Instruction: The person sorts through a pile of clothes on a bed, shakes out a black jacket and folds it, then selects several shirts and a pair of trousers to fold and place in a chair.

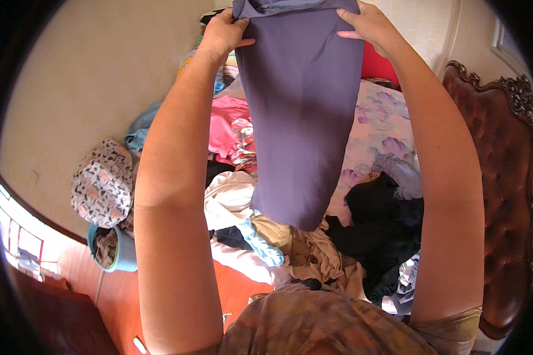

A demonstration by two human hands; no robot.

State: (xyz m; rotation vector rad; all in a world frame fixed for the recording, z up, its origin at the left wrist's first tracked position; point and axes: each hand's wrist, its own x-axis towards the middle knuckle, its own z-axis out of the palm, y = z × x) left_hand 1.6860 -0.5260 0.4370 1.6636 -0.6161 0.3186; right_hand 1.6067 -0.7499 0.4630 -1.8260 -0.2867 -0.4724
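Note:
A grey-purple garment (300, 106), perhaps a pair of folded trousers, hangs from my two raised hands above the bed. My left hand (226, 33) pinches its upper left corner, thumb in front. At the upper right corner my right hand (366, 26) grips the cloth the same way. The top edge is folded over and partly cut off by the picture's rim. The lower end hangs over heaped clothes: a cream cloth (228, 195), a tan garment (315, 253) and a black garment (382, 226).
A floral bedsheet (377, 120) shows at the right, beside a brown tufted headboard (502, 191). Pink clothing (226, 124) lies on the left of the bed. By the wall stand a patterned bag (102, 186) and a light-blue bucket (126, 255) holding cloth, on a reddish wooden floor (237, 288).

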